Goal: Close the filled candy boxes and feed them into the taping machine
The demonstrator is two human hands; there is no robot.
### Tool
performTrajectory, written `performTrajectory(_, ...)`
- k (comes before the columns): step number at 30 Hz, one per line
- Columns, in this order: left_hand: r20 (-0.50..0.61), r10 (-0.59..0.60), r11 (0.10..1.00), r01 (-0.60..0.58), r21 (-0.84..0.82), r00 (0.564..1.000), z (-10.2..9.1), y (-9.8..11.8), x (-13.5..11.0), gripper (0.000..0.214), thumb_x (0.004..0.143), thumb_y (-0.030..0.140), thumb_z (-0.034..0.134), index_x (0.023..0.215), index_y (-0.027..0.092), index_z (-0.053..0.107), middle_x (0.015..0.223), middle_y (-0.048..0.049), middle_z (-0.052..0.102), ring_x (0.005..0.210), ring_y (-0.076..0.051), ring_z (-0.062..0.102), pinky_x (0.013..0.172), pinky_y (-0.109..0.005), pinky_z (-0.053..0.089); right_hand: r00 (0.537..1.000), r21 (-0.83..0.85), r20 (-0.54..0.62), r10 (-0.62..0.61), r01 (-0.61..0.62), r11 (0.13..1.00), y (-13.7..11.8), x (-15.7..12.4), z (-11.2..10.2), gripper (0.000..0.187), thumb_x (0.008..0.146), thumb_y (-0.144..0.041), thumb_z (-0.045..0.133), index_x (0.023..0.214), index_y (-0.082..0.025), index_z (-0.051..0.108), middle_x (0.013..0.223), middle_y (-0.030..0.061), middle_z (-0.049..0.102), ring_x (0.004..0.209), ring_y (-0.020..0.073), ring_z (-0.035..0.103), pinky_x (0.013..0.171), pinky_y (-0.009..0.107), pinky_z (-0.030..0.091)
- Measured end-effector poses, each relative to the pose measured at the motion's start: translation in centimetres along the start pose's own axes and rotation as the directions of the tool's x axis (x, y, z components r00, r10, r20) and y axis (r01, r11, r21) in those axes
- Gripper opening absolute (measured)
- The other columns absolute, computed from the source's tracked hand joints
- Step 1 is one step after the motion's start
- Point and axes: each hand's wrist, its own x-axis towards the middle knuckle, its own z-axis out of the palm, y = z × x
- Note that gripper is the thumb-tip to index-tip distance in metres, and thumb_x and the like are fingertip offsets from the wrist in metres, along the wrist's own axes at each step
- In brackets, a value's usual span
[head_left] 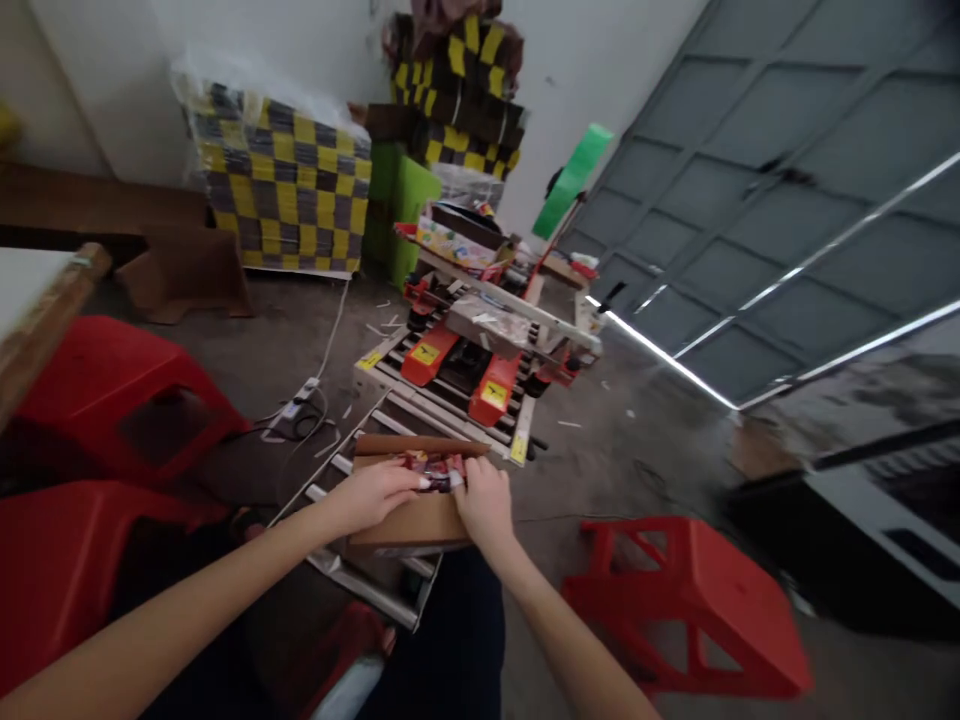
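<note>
A brown cardboard box [409,522] rests on the near end of a roller conveyor [375,585] in front of me. Red printed packets [435,466] fill its open top. My left hand [373,492] lies on the left side of the box, fingers pressed onto the packets. From the right, my right hand [485,500] curls its fingers over the same packets. Both hands touch the packets and the box rim. How firmly either hand grips is unclear.
A carton sealing machine [480,350] with red parts stands beyond the conveyor. Red plastic stools sit at left [112,400] and lower right [690,600]. Stacked yellow-and-black cartons [289,190] line the back wall. A power strip [296,408] lies on the floor; a grey door [787,170] fills the right.
</note>
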Motion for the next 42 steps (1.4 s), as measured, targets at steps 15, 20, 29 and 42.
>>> performTrajectory(15,-0.124,-0.013,0.863,0.074,0.5,0.992,2.2,1.3,0.7,0.04,0.082,0.005,0.037,0.11,0.012,0.064,0.111,-0.0121,0.066,0.109,-0.023,0.058,0.107,-0.042,0.037,0.899,0.231,0.135,-0.417,0.381,0.895,-1.4,1.0,-1.5,0.021,0.087,-0.032,0.055,0.08,-0.019,0.069,0.083,0.004,0.068,0.085,0.0185,0.059,0.085,0.033,0.043)
performTrajectory(20,-0.041,-0.135,0.868,0.138,0.478,0.99,1.2,1.8,1.2,0.037,0.078,0.002,0.04,0.101,0.012,0.067,0.105,-0.0115,0.069,0.103,-0.023,0.062,0.1,-0.038,0.043,0.914,0.183,0.133,-0.382,0.356,0.916,-2.0,1.9,-0.7,0.028,0.088,-0.021,0.049,0.066,-0.018,0.065,0.072,0.0036,0.067,0.079,0.0175,0.06,0.08,0.033,0.042)
performTrajectory(29,-0.379,0.004,0.872,0.182,0.454,0.925,2.9,1.8,-0.5,0.037,0.085,0.006,0.038,0.112,0.014,0.062,0.121,-0.013,0.062,0.116,-0.024,0.056,0.105,-0.042,0.04,0.959,0.113,-0.197,-0.206,0.231,0.966,-2.3,-0.1,-1.0,0.078,0.077,-0.038,0.058,0.143,-0.009,0.026,0.142,0.0209,0.034,0.134,0.035,0.023,0.109,0.056,0.018)
performTrajectory(42,-0.255,-0.186,0.8,0.297,0.522,0.949,1.8,2.5,-1.6,0.1,0.05,0.07,0.072,0.128,0.011,0.054,0.143,-0.0274,0.037,0.133,-0.049,0.028,0.106,-0.057,0.024,0.925,0.152,-0.122,-0.359,0.374,0.915,-1.2,0.0,-0.9,0.015,0.084,-0.031,0.063,0.074,-0.02,0.06,0.078,0.0031,0.055,0.079,0.0188,0.047,0.073,0.031,0.04)
